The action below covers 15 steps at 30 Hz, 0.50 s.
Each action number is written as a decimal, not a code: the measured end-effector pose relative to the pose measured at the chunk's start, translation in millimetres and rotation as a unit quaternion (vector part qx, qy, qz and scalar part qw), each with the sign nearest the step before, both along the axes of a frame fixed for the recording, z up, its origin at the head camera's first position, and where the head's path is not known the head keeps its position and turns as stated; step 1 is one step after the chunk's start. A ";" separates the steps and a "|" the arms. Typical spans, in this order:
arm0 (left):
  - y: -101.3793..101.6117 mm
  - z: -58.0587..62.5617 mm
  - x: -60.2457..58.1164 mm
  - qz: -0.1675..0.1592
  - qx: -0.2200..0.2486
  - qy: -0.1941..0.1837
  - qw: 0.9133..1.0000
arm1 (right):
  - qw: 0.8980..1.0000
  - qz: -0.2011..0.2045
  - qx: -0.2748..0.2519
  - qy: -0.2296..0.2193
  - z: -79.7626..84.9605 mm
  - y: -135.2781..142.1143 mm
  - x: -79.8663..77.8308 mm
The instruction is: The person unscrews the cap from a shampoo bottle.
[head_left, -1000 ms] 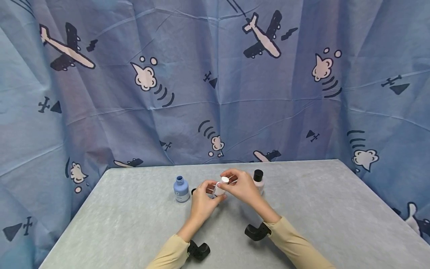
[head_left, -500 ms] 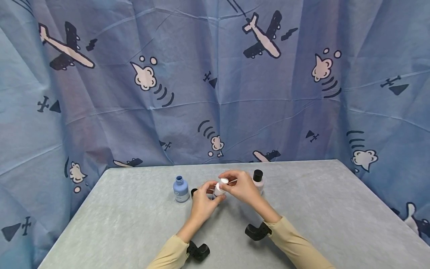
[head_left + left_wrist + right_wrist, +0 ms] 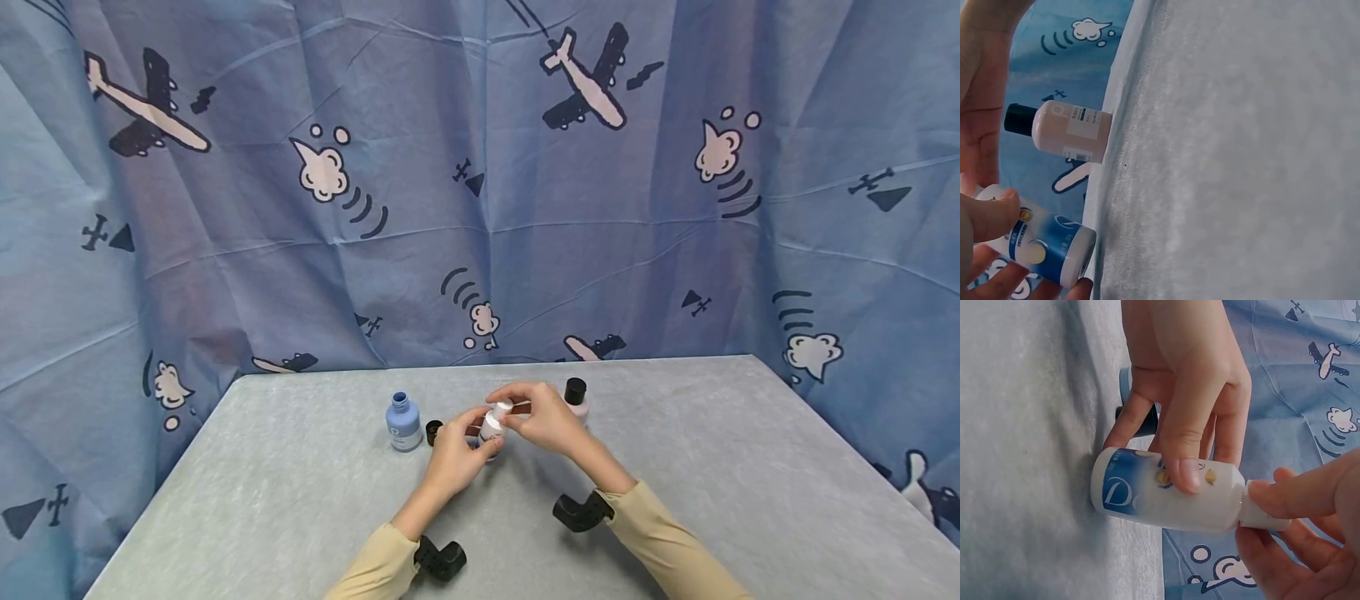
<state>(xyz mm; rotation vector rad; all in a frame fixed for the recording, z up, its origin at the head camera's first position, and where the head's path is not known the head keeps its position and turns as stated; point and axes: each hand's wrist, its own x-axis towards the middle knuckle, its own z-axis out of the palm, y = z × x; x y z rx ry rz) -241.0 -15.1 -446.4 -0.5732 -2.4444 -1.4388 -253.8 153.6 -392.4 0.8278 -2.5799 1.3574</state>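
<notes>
One white bottle (image 3: 1172,506), held in two places

Behind the white bottle, from my remote station, I see a blue curtain (image 3: 420,167) printed with planes and clouds. Beneath it spreads a pale grey table (image 3: 675,458); I cannot tell whether the base touches. My left hand (image 3: 455,450) is clamped around the bottle's body, while my right hand (image 3: 543,417) pinches the white cap (image 3: 1261,520) at its neck. Right of the white bottle, beyond that hand, a pinkish bottle (image 3: 1060,134) stands upright under a black lid (image 3: 575,389). Left of it stands a blue bottle (image 3: 403,425), neck bare, with a small black cap (image 3: 432,432) between.
</notes>
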 end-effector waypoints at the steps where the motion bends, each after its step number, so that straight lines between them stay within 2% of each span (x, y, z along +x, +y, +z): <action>1: -0.1 0.1 -0.2 -0.003 0.000 -0.001 1.000 | 1.000 0.004 -0.001 -0.001 -0.2 0.4 -0.3; 5: 0.2 0.7 -0.1 -0.006 0.005 -0.002 1.000 | 1.000 0.018 -0.011 -0.006 -1.5 1.2 -1.1; 10: 2.5 1.4 0.7 0.016 0.015 -0.009 1.000 | 0.999 0.023 -0.022 0.000 -2.1 -1.9 -0.8; 12: 3.8 2.0 0.8 0.029 0.019 -0.012 0.999 | 1.000 0.010 -0.022 0.011 -1.3 -4.3 0.2; 15: 6.1 3.4 1.0 0.058 0.022 -0.011 0.998 | 0.999 -0.037 -0.024 0.020 0.3 -8.2 1.7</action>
